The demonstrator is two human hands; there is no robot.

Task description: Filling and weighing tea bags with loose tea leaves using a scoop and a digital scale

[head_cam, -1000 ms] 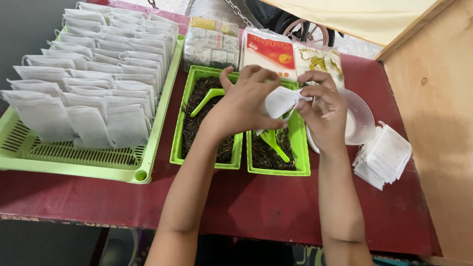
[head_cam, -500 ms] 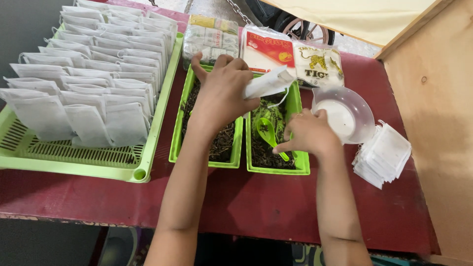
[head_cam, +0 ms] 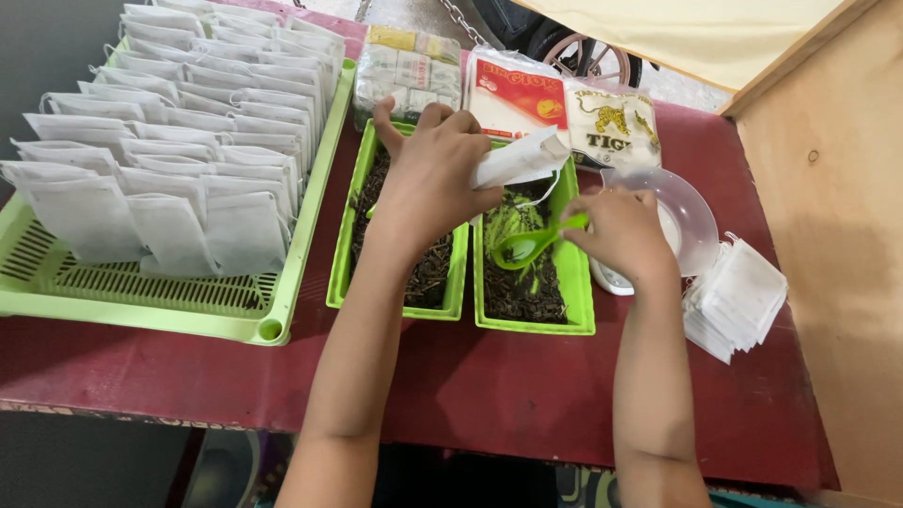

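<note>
My left hand holds a small white paper sachet above two green trays of dark dried leaves. My right hand grips the handle of a green plastic spoon whose bowl hangs over the right leaf tray. The left leaf tray lies under my left wrist. A clear plastic bowl sits just right of my right hand.
A big green slotted tray at the left holds several rows of filled white sachets. A stack of empty white sachets lies at the right. Printed packets and a wrapped bundle stand behind the trays. A wooden panel rises at the right.
My right hand left the sachet, dropped to the right leaf tray and picked up the green spoon. My left hand kept the sachet and shifted slightly.
</note>
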